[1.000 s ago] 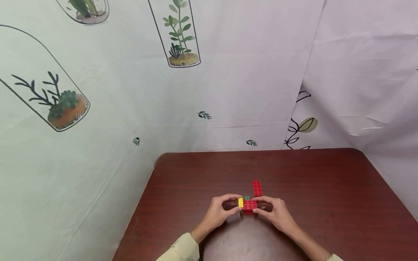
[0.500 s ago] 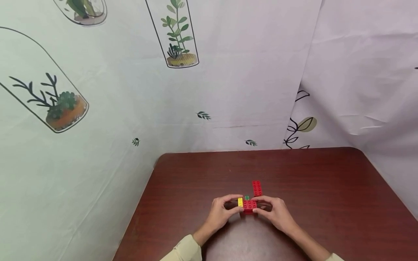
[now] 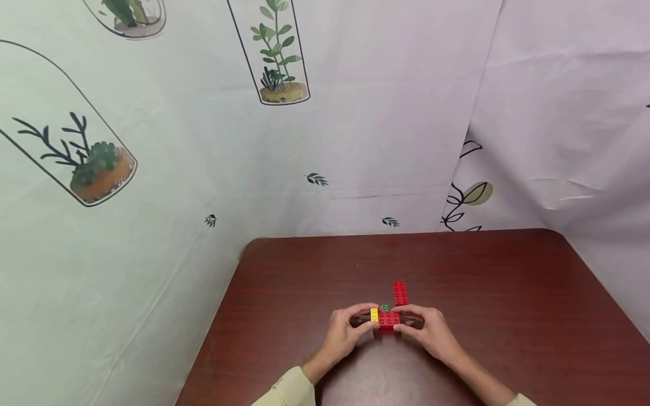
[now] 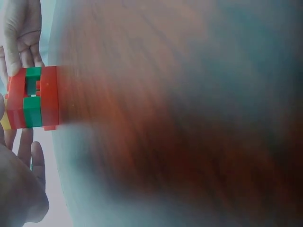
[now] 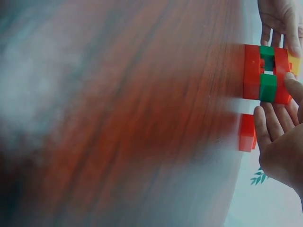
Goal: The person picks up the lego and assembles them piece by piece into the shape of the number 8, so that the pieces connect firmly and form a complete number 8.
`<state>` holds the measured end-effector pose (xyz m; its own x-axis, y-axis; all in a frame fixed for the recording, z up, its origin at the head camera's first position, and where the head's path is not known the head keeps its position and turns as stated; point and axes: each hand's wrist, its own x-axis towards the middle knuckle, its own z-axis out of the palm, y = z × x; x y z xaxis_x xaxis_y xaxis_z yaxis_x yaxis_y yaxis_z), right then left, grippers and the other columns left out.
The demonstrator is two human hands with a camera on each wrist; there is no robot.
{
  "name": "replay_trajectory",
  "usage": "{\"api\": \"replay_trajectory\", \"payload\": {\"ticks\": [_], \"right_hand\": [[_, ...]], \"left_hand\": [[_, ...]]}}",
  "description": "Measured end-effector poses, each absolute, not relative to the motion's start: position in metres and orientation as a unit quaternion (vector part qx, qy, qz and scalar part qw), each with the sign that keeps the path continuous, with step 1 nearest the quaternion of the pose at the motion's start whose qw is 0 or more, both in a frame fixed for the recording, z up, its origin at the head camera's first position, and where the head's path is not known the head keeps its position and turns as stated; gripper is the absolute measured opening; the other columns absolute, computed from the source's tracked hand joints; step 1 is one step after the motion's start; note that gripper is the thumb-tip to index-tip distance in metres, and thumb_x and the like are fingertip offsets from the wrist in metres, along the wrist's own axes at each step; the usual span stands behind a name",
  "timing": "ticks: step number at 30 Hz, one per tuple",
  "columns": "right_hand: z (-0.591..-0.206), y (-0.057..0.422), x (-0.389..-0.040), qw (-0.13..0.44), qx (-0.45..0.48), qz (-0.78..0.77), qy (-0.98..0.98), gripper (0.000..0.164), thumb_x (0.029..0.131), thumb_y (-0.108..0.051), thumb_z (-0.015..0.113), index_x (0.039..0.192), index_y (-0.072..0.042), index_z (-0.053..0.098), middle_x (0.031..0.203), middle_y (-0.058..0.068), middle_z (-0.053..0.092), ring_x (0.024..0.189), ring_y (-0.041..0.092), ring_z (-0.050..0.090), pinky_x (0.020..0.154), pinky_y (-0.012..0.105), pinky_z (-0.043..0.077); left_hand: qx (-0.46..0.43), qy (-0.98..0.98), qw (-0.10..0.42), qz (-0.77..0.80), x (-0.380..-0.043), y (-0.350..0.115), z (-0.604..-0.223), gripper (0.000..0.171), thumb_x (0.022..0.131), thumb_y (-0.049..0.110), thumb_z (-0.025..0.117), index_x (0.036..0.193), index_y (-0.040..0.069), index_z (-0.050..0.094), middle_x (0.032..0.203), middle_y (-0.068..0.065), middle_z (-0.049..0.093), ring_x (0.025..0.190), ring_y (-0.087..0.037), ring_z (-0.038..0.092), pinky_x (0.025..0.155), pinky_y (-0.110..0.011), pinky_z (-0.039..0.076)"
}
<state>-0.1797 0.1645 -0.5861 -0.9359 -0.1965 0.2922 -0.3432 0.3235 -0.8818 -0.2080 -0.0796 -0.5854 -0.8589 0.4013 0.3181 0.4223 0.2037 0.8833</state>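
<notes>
Fingers of the left hand (image 3: pixel 339 330) pinch the yellow brick (image 3: pixel 374 314) at the left end of the toy-brick stack (image 3: pixel 386 322), thumb in front and index finger behind; those of the right hand (image 3: pixel 431 330) pinch the upper red brick (image 3: pixel 389 317) at the stack's right end in the same way. The stack appears to stand upright on the table (image 3: pixel 315 270), between both hands; whether the yellow brick is fully seated cannot be told. Uneven pressure looks like the main risk: if one side pushes harder, the upper red brick could tip or work loose, because beneath it sit only a left green brick (image 4: pixel 32 112) and a right green brick (image 4: pixel 33 73), with a gap between. A slanted push might leave the yellow brick crooked. Just behind and right of the stack lies a loose red brick (image 3: pixel 399 292), near enough to the right index finger to be nudged by accident. All the bricks look like hard, smooth plastic, boxy and crisp-edged, with round studs; the yellow one is narrow, while the lower red brick (image 4: pixel 49 97) makes a flat-sided base. Dark reddish grain streaks the glossy table, and behind the stack hangs a wrinkled, plant-printed sheet (image 3: pixel 355 141).
</notes>
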Motion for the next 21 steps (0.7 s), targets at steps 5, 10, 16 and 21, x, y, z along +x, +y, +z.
{"api": "replay_trajectory", "payload": {"ticks": [5, 10, 16, 21], "right_hand": [[-0.584, 0.167, -0.181, 0.038, 0.170, 0.560, -0.810, 0.035, 0.087, -0.008, 0.088, 0.120, -0.002, 0.077, 0.111, 0.015, 0.078, 0.092, 0.017, 0.078, 0.077, 0.029, 0.062], [-0.580, 0.176, -0.186, -0.028, 0.218, 0.538, -0.814, 0.046, 0.091, 0.005, 0.080, 0.135, 0.004, 0.067, 0.128, 0.023, 0.071, 0.109, 0.029, 0.074, 0.087, 0.038, 0.061], [-0.578, 0.181, -0.193, -0.056, 0.245, 0.502, -0.828, 0.055, 0.092, 0.020, 0.060, 0.145, 0.009, 0.057, 0.142, 0.027, 0.063, 0.124, 0.041, 0.066, 0.096, 0.046, 0.057], [-0.580, 0.177, -0.201, -0.030, 0.241, 0.483, -0.841, 0.049, 0.095, 0.018, 0.064, 0.144, 0.009, 0.060, 0.138, 0.025, 0.066, 0.123, 0.043, 0.066, 0.095, 0.048, 0.057]], "left_hand": [[-0.266, -0.779, 0.012, -0.568, -0.208, -0.080, -0.585, 0.035, 0.090, 0.018, 0.085, 0.124, 0.012, 0.078, 0.113, -0.001, 0.079, 0.098, -0.023, 0.077, 0.080, -0.024, 0.060], [-0.266, -0.775, 0.004, -0.573, -0.209, -0.081, -0.586, 0.035, 0.090, 0.017, 0.086, 0.124, 0.013, 0.078, 0.112, -0.002, 0.080, 0.097, -0.023, 0.077, 0.079, -0.025, 0.061], [-0.267, -0.777, 0.005, -0.569, -0.209, -0.081, -0.585, 0.037, 0.088, 0.016, 0.087, 0.124, 0.011, 0.078, 0.110, -0.004, 0.080, 0.095, -0.023, 0.077, 0.078, -0.024, 0.061], [-0.266, -0.783, 0.013, -0.561, -0.209, -0.081, -0.585, 0.037, 0.087, 0.015, 0.088, 0.123, 0.013, 0.079, 0.109, -0.004, 0.080, 0.092, -0.022, 0.077, 0.076, -0.024, 0.060]]}}
